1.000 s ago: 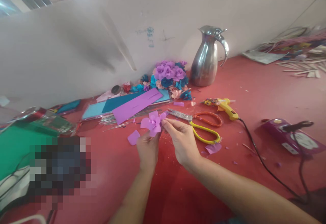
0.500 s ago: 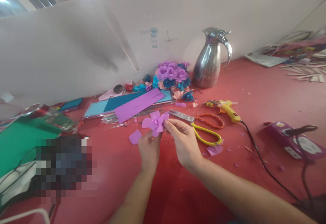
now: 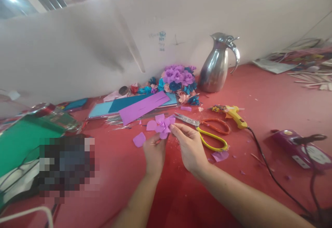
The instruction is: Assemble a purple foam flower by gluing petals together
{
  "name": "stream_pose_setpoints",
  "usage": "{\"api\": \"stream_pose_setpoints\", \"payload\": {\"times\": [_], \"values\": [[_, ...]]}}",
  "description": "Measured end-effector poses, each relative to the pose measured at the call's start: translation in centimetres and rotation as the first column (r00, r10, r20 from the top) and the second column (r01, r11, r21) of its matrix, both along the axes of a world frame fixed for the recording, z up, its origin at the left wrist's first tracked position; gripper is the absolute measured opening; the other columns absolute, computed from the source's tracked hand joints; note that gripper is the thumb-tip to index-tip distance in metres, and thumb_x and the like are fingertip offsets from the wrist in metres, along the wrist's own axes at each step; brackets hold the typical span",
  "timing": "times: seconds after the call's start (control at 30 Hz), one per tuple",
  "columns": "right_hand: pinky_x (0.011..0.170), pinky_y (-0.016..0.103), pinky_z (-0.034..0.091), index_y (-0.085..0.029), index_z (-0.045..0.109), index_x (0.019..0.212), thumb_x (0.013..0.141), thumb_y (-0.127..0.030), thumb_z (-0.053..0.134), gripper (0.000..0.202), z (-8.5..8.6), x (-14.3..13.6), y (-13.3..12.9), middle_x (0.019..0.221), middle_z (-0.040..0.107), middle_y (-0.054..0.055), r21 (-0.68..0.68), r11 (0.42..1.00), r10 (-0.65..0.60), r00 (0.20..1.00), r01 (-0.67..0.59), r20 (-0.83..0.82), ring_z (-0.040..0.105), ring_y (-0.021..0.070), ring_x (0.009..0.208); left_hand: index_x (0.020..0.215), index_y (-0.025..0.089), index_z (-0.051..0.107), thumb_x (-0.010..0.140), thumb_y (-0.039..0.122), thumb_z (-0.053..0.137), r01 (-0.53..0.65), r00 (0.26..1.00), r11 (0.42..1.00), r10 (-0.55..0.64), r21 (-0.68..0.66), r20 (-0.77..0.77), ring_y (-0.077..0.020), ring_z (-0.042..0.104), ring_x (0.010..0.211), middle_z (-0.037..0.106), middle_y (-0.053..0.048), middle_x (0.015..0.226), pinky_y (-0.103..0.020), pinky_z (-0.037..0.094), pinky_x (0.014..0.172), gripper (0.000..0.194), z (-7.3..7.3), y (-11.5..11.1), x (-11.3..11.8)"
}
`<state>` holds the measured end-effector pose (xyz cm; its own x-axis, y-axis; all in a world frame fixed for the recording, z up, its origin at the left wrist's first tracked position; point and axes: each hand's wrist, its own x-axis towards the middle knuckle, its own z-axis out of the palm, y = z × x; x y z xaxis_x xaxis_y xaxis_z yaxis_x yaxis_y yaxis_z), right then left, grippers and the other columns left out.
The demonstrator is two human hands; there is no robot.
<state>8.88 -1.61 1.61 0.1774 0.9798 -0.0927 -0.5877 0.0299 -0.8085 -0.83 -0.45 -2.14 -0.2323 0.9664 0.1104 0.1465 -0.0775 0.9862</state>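
A purple paper flower (image 3: 163,125) is held up over the red table between both hands. My left hand (image 3: 155,152) is closed beneath it, gripping its base, which the fingers hide. With thumb and fingertips, my right hand (image 3: 188,145) pinches a petal on the flower's right side. Two loose purple petals (image 3: 139,140) lie just left of my hands. Scissors (image 3: 204,129) with one orange and one yellow handle rest beyond my right hand, blades pointing left. Further right is a yellow glue gun (image 3: 232,114) with its cord trailing toward me.
A purple paper strip (image 3: 144,107) lies over blue sheets (image 3: 103,108) and thin wires. Behind stand a bunch of paper flowers (image 3: 177,77) and a steel jug (image 3: 215,65). At right sits a purple power strip (image 3: 302,148); at left, a glass jar (image 3: 57,115) and green sheet (image 3: 26,140).
The whole view has shifted slightly, so things appear a little further right and lower. The flower has turned a little in my hands, and a petal beside it now shows separately on the table.
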Motion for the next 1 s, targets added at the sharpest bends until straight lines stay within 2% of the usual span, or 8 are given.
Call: {"api": "stream_pose_setpoints", "payload": {"times": [0.1,0.23,0.5,0.7,0.87,1.0], "values": [[0.077,0.027,0.046,-0.021,0.076,0.079,0.07,-0.03,0.073,0.013,-0.2,0.0,0.0,0.072,0.07,-0.001,-0.01,1.0,0.005,1.0,-0.005,-0.003,0.059,0.0134,0.074,0.078,0.018,0.077,0.074,0.036,0.068,0.046,0.999,0.999,-0.046,-0.007,-0.012,-0.0153,0.052,0.063,0.064,0.003,0.061,-0.026,0.043,0.061,0.021,-0.1,0.0,-0.3],[0.078,0.027,0.046,-0.022,0.076,0.078,0.07,-0.029,0.073,0.012,-0.4,-0.1,0.0,0.072,0.071,-0.001,-0.008,1.0,0.002,1.0,-0.002,-0.013,0.059,0.0135,0.074,0.077,0.019,0.077,0.074,0.035,0.067,0.03,0.999,0.999,-0.03,-0.014,-0.043,-0.0139,0.048,0.061,0.061,0.004,0.058,-0.025,0.039,0.058,0.02,-0.2,0.1,-0.6],[0.077,0.029,0.047,-0.021,0.074,0.077,0.067,-0.026,0.071,0.011,-0.7,0.1,0.1,0.071,0.071,-0.001,-0.001,1.0,-0.01,0.999,0.01,0.03,0.061,0.0142,0.071,0.084,0.021,0.078,0.076,0.034,0.064,0.05,0.997,0.999,-0.051,-0.022,-0.05,-0.0146,0.05,0.062,0.063,0.004,0.063,-0.024,0.039,0.058,0.021,0.0,-0.2,-0.6],[0.081,0.032,0.047,-0.022,0.074,0.084,0.072,-0.027,0.067,0.015,-1.5,0.3,0.5,0.08,0.071,0.001,0.098,0.994,0.02,0.98,-0.04,0.2,0.062,0.017,0.079,0.085,0.022,0.078,0.077,0.032,0.063,0.063,0.995,0.998,-0.063,0.0,-0.072,-0.0152,0.05,0.063,0.063,0.004,0.063,-0.025,0.041,0.062,0.02,-0.1,-0.2,-0.8],[0.082,0.033,0.047,-0.025,0.074,0.095,0.08,-0.021,0.06,0.021,-2.2,0.4,0.3,0.087,0.069,0.002,0.209,0.977,-0.052,0.921,-0.032,0.385,0.06,0.0171,0.083,0.084,0.022,0.077,0.079,0.03,0.061,0.074,0.993,0.997,-0.072,0.026,-0.092,-0.0145,0.048,0.062,0.061,0.004,0.062,-0.025,0.041,0.062,0.019,-0.3,-0.1,-1.0],[0.081,0.031,0.047,-0.027,0.073,0.098,0.083,-0.018,0.056,0.024,-2.1,0.2,-0.1,0.091,0.066,0.003,0.282,0.959,-0.102,0.875,-0.041,0.473,0.06,0.0169,0.085,0.081,0.021,0.078,0.079,0.031,0.062,0.052,0.994,0.998,-0.049,0.025,-0.102,-0.0139,0.047,0.059,0.058,0.003,0.057,-0.024,0.038,0.058,0.019,0.0,-0.1,-1.1]]}}
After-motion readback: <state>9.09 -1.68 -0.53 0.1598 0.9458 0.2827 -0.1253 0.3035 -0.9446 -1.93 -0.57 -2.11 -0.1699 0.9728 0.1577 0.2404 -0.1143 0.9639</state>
